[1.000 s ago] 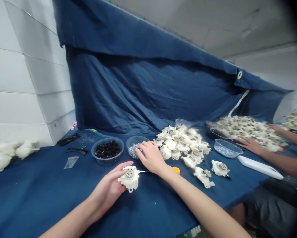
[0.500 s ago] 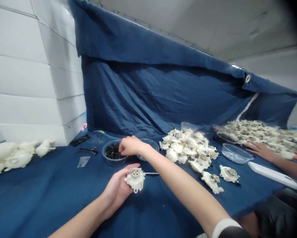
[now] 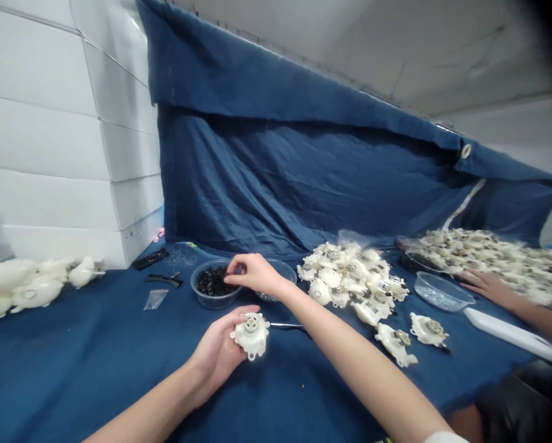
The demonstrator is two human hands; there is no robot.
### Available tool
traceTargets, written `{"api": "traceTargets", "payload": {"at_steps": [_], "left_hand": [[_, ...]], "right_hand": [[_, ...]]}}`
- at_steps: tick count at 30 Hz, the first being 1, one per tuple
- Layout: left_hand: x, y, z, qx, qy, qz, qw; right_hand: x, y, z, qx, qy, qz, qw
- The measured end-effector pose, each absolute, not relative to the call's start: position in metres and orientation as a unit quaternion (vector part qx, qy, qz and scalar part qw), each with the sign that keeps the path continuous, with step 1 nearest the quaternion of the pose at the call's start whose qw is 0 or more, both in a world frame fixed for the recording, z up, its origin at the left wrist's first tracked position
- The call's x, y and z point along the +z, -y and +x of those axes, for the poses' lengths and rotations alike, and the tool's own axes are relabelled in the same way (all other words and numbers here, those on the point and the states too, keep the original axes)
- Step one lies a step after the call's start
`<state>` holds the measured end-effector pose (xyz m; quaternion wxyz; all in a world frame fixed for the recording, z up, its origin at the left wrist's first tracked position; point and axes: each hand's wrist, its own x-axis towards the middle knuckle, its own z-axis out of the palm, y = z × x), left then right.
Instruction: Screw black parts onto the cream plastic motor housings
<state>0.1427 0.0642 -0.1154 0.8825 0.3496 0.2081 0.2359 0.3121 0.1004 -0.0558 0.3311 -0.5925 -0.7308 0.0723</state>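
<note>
White moulded-plastic gear housing (image 3: 251,335) with a metal centre boss, sitting in the cupped left hand (image 3: 215,357): fingers curled under and around its lobed edge, lightly, not clamped. Judged light and stiff, with a smooth surface. The thin flanges and small tabs look fragile, so the round body seems the better place to take hold. Right hand (image 3: 257,275): thumb and fingertips drawn together in a pinch over a clear round plastic bowl (image 3: 215,301) of small black parts (image 3: 212,280). Whether the pinch holds anything cannot be told. Just right of those fingertips, partly behind the hand, is a second clear bowl (image 3: 282,269) of silvery bits. Right of the left fingers, a thin steel shaft (image 3: 287,325) lies on the blue cloth (image 3: 95,369), its far end hidden under the right forearm. Well right of the right fingers is a heap of similar white housings (image 3: 349,274). Far right, a co-worker's hand (image 3: 485,288) rests near a crowded tray of parts (image 3: 488,258).
</note>
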Motion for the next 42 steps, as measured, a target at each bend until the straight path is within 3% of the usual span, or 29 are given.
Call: {"api": "traceTargets", "payload": {"at_steps": [10, 20, 34, 42], "left_hand": [[-0.112, -0.063, 0.142, 0.294, -0.193, 0.395, 0.849], [-0.112, -0.056, 0.138, 0.32, -0.159, 0.47, 0.807], [-0.11, -0.051, 0.137, 0.315, -0.167, 0.516, 0.779], [-0.12, -0.06, 0.136, 0.311, -0.163, 0.512, 0.784]], "right_hand": [[-0.067, -0.027, 0.33, 0.128, 0.67, -0.556, 0.475], [-0.108, 0.022, 0.336, 0.278, 0.629, -0.512, 0.515], [-0.116, 0.014, 0.338, 0.422, 0.488, -0.464, 0.607], [-0.108, 0.016, 0.337, 0.445, 0.448, -0.451, 0.631]]}}
